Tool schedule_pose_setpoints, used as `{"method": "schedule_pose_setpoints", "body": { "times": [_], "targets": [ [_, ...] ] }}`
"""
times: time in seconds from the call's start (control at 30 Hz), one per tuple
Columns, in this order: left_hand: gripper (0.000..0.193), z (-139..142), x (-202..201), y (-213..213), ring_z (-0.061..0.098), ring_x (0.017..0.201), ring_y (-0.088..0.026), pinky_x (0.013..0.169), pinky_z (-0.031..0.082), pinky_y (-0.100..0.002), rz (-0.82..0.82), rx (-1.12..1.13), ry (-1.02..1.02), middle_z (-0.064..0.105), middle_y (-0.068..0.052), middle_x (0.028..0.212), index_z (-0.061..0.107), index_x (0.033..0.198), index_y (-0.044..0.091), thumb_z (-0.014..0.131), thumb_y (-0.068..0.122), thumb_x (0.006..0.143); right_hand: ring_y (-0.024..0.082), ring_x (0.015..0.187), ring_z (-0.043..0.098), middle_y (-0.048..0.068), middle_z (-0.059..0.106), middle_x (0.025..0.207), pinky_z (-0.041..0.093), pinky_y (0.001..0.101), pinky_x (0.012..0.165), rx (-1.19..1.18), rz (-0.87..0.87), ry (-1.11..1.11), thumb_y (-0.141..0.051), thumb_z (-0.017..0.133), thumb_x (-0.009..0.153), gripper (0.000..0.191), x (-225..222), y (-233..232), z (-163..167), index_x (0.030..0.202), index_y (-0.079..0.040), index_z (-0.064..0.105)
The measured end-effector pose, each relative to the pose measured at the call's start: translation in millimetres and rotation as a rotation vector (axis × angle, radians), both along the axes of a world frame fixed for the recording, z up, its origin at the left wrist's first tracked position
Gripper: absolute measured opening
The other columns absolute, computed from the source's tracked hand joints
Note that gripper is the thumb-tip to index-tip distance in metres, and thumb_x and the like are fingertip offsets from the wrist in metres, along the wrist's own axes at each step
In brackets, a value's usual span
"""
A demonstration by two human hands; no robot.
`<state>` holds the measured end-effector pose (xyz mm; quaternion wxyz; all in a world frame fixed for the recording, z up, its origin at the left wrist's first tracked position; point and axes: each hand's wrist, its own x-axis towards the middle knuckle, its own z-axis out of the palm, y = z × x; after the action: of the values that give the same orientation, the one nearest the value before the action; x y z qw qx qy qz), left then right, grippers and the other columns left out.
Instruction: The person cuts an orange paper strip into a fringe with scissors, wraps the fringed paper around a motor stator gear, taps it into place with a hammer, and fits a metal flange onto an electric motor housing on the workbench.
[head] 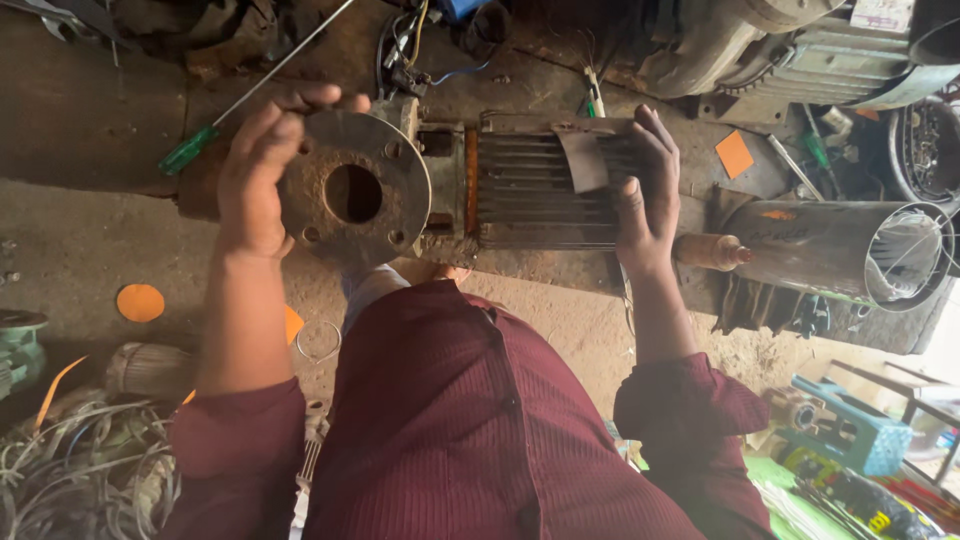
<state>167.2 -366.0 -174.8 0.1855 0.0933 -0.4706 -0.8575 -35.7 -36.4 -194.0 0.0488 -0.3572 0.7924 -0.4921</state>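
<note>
Below your head camera, your left hand (pixel 255 165) curls closed over the rim of the rusty round flange (pixel 352 190) of a pump motor (pixel 525 185) lying across the dirty table (pixel 90 120). Your right hand (pixel 645 190) grips the motor's ribbed housing, fingers wrapped over it. Beyond the flange lies a green-handled screwdriver (pixel 190 150); a metal cylinder (pixel 830 245) sits just right of the motor.

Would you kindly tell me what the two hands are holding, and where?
Both hold a rusty pump motor: the left hand grips its round flange rim, the right hand its finned body.
</note>
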Motion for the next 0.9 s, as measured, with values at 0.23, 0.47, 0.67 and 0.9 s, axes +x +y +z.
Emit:
{"method": "schedule_pose_setpoints", "body": {
  "times": [0.23, 0.47, 0.67, 0.9],
  "targets": [
    [0.033, 22, -7, 8, 0.067, 0.090, -0.032, 0.077, 0.052, -0.043, 0.168, -0.862, -0.629, 0.070, -0.018, 0.103, 0.069, 0.119, 0.006, 0.065, 0.036, 0.106, 0.029, 0.156, 0.039, 0.017, 0.041, 0.166, 0.027, 0.0426, 0.132, -0.180, -0.028, -0.243, -0.053, 0.045, 0.111, 0.069, -4, -4, -2, 0.152, 0.002, 0.048],
    [0.034, 32, -8, -11, 0.070, 0.100, -0.041, 0.083, 0.055, -0.047, 0.108, -1.163, -0.358, 0.071, -0.019, 0.108, 0.063, 0.116, 0.004, 0.066, 0.037, 0.110, 0.027, 0.136, 0.061, 0.017, 0.064, 0.142, 0.047, 0.0409, 0.118, 0.114, -0.472, 0.142, -0.032, 0.050, 0.115, 0.043, 11, -13, -5, 0.140, 0.001, 0.061],
    [0.058, 40, -4, -36, 0.072, 0.085, -0.039, 0.067, 0.056, -0.047, -0.164, -1.053, -0.387, 0.073, -0.019, 0.100, 0.059, 0.125, 0.001, 0.072, 0.048, 0.094, 0.019, 0.095, 0.064, 0.012, 0.066, 0.108, 0.053, 0.0334, 0.091, 0.085, -0.634, 0.365, -0.018, 0.063, 0.111, 0.019, 72, -43, 27, 0.121, -0.003, 0.058],
    [0.031, -3, 9, -95, 0.064, 0.083, -0.036, 0.072, 0.052, -0.046, -0.241, -1.048, -0.578, 0.066, -0.015, 0.092, 0.067, 0.128, 0.013, 0.056, 0.035, 0.107, 0.019, 0.081, 0.075, 0.012, 0.075, 0.093, 0.059, 0.0335, 0.075, 0.358, -0.189, -0.268, -0.015, 0.071, 0.092, 0.058, 164, -127, 50, 0.143, -0.003, 0.048]
  ]
}}
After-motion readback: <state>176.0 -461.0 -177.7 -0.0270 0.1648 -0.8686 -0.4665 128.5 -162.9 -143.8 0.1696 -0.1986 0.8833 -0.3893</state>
